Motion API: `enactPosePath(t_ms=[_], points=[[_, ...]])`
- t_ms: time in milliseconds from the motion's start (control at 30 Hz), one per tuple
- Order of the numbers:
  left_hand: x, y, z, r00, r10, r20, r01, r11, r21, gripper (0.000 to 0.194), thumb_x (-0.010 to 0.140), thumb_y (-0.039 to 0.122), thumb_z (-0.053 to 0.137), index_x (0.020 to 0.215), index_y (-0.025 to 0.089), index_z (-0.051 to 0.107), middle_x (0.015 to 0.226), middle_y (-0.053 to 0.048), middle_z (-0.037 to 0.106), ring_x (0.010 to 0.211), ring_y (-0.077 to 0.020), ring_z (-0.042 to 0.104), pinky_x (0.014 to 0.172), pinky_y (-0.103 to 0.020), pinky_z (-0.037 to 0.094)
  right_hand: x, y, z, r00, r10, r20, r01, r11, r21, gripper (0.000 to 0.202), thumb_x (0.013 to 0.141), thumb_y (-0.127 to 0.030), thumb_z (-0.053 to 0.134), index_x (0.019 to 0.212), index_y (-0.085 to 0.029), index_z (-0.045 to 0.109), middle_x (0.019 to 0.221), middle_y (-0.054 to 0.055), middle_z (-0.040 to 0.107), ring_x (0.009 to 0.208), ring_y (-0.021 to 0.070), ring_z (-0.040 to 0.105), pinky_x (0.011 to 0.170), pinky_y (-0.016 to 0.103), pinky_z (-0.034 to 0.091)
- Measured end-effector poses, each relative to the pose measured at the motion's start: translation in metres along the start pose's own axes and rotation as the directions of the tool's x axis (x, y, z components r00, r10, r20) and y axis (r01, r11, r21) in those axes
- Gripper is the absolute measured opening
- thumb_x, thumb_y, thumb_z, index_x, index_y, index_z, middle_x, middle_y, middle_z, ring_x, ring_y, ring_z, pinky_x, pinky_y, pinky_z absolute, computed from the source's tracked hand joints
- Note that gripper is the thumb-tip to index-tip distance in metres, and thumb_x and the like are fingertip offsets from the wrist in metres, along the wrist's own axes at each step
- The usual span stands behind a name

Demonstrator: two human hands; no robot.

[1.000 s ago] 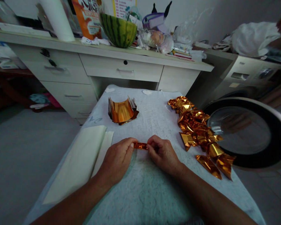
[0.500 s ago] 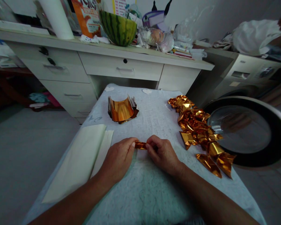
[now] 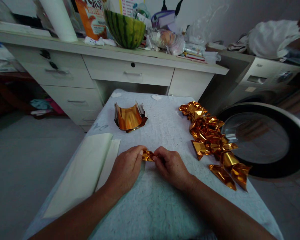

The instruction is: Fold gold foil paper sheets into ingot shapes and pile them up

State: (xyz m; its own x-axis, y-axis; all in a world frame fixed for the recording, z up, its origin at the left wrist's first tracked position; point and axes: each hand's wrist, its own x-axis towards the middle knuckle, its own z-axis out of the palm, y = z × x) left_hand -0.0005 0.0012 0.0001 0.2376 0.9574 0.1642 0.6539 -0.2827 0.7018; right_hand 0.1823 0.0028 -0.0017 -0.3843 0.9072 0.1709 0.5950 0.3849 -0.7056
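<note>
Pale cloth-covered tabletop (image 3: 162,203), lower middle of frame. Just below centre, you pinch one small gold foil piece (image 3: 148,155), your left hand (image 3: 126,169) at one end, right hand (image 3: 173,166) at the other. Against half a second ago: the piece shows a broader, brighter face; right hand slightly closer to left. Reads as shaping still under way. Foil pile (image 3: 229,159), right of frame, unmoved.

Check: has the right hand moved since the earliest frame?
Yes. Judged against the foil pile, the right hand has shifted slightly left, toward the left hand.
</note>
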Motion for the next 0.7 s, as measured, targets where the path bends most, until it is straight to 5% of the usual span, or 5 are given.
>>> enactPosePath(t_ms=[333, 700], points=[[-0.0039, 0.0075, -0.0009, 0.998, 0.054, 0.031, -0.056, 0.997, 0.056, 0.030, 0.097, 0.024, 0.032, 0.098, 0.023, 0.062, 0.086, -0.002, 0.071, 0.078, -0.0191, 0.067, 0.069, -0.030, 0.048, -0.0003, 0.0001, -0.0018, 0.993, 0.047, -0.110, -0.052, 0.998, -0.046, 0.014, 0.091, -0.023, 0.046, 0.082, -0.021, 0.055, 0.059, -0.003, 0.055, 0.048, 0.0107, 0.048, 0.052, 0.022, 0.033], [-0.0059, 0.0016, 0.0052, 0.994, 0.106, -0.032, -0.103, 0.989, 0.106, 0.034, 0.098, 0.023, 0.031, 0.116, 0.018, 0.060, 0.104, -0.006, 0.074, 0.094, -0.0203, 0.071, 0.082, -0.036, 0.055, -0.0009, 0.0017, 0.0008, 0.991, 0.022, -0.133, -0.031, 0.997, -0.068, 0.015, 0.093, -0.024, 0.045, 0.083, -0.020, 0.056, 0.060, -0.002, 0.058, 0.051, 0.0106, 0.051, 0.052, 0.021, 0.034]])
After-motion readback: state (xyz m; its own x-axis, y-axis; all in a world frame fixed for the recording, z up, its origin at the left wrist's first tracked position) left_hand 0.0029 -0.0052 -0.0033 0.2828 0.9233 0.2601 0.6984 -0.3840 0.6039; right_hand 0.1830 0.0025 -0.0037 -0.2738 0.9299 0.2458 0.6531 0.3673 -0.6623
